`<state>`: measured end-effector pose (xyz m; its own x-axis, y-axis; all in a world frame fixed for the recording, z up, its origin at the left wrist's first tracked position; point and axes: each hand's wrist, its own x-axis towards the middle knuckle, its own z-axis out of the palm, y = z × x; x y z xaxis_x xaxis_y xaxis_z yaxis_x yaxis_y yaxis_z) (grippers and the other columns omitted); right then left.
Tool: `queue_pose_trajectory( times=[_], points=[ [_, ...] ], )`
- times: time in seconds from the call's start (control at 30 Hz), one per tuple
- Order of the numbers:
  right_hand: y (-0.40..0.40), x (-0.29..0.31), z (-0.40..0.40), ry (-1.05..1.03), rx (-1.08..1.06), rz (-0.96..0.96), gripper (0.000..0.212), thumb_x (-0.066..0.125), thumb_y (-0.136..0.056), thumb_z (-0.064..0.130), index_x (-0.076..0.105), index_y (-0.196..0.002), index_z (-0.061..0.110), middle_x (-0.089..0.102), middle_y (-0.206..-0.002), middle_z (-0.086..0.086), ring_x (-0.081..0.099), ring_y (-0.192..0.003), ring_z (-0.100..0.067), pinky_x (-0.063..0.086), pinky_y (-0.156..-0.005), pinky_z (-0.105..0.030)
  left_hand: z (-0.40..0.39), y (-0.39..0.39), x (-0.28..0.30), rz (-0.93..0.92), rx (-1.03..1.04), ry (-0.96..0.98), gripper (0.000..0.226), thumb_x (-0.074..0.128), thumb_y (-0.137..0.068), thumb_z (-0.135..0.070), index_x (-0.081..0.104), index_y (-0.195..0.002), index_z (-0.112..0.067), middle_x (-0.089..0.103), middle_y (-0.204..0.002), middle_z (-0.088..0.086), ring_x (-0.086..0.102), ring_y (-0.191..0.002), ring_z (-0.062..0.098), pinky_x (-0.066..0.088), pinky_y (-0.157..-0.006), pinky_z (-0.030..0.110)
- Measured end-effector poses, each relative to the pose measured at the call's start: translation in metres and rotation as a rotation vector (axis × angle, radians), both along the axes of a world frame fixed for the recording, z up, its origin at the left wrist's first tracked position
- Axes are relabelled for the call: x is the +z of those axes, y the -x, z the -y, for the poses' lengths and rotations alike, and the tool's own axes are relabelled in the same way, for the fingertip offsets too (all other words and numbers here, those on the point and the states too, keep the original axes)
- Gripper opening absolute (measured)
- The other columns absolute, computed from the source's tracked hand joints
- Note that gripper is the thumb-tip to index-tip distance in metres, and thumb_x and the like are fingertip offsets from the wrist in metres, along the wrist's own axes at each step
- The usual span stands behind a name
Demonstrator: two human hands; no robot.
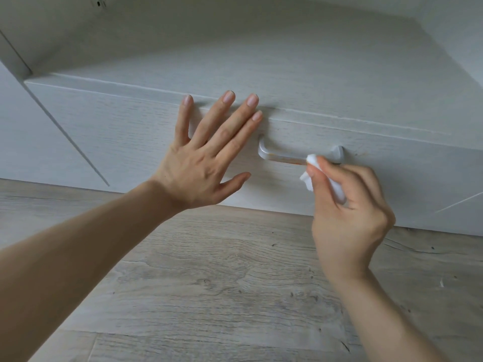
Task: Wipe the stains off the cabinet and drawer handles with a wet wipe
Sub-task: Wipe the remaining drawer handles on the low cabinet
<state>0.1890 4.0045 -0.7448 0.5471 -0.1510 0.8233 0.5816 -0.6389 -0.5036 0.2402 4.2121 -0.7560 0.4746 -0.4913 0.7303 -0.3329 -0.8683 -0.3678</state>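
Note:
A silver bar handle [281, 156] with orange-brown stains along its bar sits on the white wood-grain drawer front [130, 131]. My right hand [350, 215] pinches a folded white wet wipe [312, 163] and presses its tip against the right part of the handle's bar. My left hand [206, 155] lies flat on the drawer front just left of the handle, fingers straight and spread, fingertips at the drawer's top edge. The handle's right post [338, 152] shows above the wipe.
A grey wood-look floor [222, 270] runs below the drawer. The cabinet's white top surface [235, 66] stretches behind the drawer edge. Another white panel [31, 142] adjoins at the left, and a further front [460, 205] at the right.

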Motion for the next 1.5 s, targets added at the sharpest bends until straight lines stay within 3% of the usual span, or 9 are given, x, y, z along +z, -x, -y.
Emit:
queue_pose_trajectory(
  times=[0.13, 0.27, 0.4, 0.67, 0.93, 1.13, 1.27, 1.5],
  points=[
    [0.001, 0.000, -0.004, 0.021, 0.034, -0.008, 0.011, 0.068, -0.086, 0.003, 0.071, -0.096, -0.001, 0.067, -0.084, -0.012, 0.069, -0.073, -0.023, 0.058, -0.067, -0.037, 0.002, 0.000, 0.000, 0.002, 0.004, 0.022, 0.079, 0.037, -0.093, -0.054, 0.011, -0.152, -0.008, 0.020, -0.155, 0.009, -0.006, -0.147, 0.022, -0.009, -0.114, 0.051],
    [0.002, 0.002, 0.008, -0.039, 0.042, 0.003, 0.012, 0.067, -0.088, 0.005, 0.070, -0.098, 0.000, 0.064, -0.087, -0.007, 0.069, -0.075, -0.013, 0.058, -0.069, -0.030, -0.005, 0.002, 0.000, -0.003, -0.007, 0.011, 0.078, 0.037, -0.094, -0.053, 0.013, -0.152, -0.008, 0.019, -0.156, 0.008, -0.003, -0.147, 0.022, -0.006, -0.116, 0.050],
    [-0.001, 0.000, 0.003, 0.052, 0.003, 0.004, 0.009, 0.069, -0.086, 0.004, 0.071, -0.091, -0.002, 0.067, -0.082, -0.011, 0.068, -0.070, -0.026, 0.057, -0.066, -0.035, -0.005, 0.001, -0.002, -0.002, -0.005, 0.009, 0.079, 0.038, -0.093, -0.054, 0.011, -0.152, -0.008, 0.018, -0.156, 0.009, -0.004, -0.147, 0.023, -0.005, -0.116, 0.050],
    [-0.002, 0.001, -0.001, 0.093, 0.029, 0.019, 0.008, 0.069, -0.085, 0.002, 0.072, -0.091, -0.003, 0.069, -0.080, -0.013, 0.069, -0.067, -0.029, 0.056, -0.061, -0.039, -0.003, 0.000, -0.003, 0.004, -0.005, 0.017, 0.081, 0.038, -0.093, -0.054, 0.009, -0.152, -0.007, 0.018, -0.155, 0.010, -0.007, -0.147, 0.024, -0.008, -0.115, 0.050],
    [-0.002, 0.005, -0.009, 0.171, 0.062, 0.047, 0.008, 0.069, -0.085, 0.002, 0.073, -0.090, -0.002, 0.068, -0.076, -0.011, 0.067, -0.066, -0.024, 0.055, -0.065, -0.033, -0.003, 0.001, -0.005, 0.000, -0.004, 0.017, 0.080, 0.037, -0.094, -0.054, 0.009, -0.152, -0.006, 0.018, -0.155, 0.011, -0.007, -0.147, 0.023, -0.008, -0.115, 0.050],
    [0.004, 0.000, 0.002, -0.041, 0.120, -0.038, 0.012, 0.067, -0.087, 0.004, 0.071, -0.097, -0.002, 0.067, -0.083, -0.010, 0.070, -0.071, -0.018, 0.057, -0.065, -0.029, -0.013, 0.003, -0.007, -0.022, 0.002, 0.049, 0.080, 0.036, -0.095, -0.054, 0.006, -0.152, -0.006, 0.013, -0.155, 0.013, -0.007, -0.147, 0.022, -0.008, -0.116, 0.047],
    [0.000, -0.002, -0.020, 0.071, 0.152, -0.036, 0.011, 0.070, -0.084, 0.001, 0.073, -0.094, -0.001, 0.069, -0.076, -0.008, 0.067, -0.067, -0.020, 0.055, -0.065, -0.029, -0.009, 0.003, -0.009, -0.027, 0.002, 0.071, 0.082, 0.035, -0.095, -0.055, 0.003, -0.152, -0.006, 0.014, -0.154, 0.013, -0.010, -0.146, 0.021, -0.010, -0.115, 0.047],
    [-0.001, 0.001, -0.013, 0.059, 0.072, 0.017, 0.007, 0.070, -0.084, 0.001, 0.073, -0.090, 0.000, 0.067, -0.076, -0.006, 0.066, -0.062, -0.019, 0.052, -0.061, -0.027, -0.010, -0.001, -0.010, -0.007, -0.007, 0.067, 0.081, 0.036, -0.094, -0.055, 0.007, -0.152, -0.006, 0.015, -0.154, 0.012, -0.011, -0.146, 0.020, -0.012, -0.115, 0.046]
  ],
)
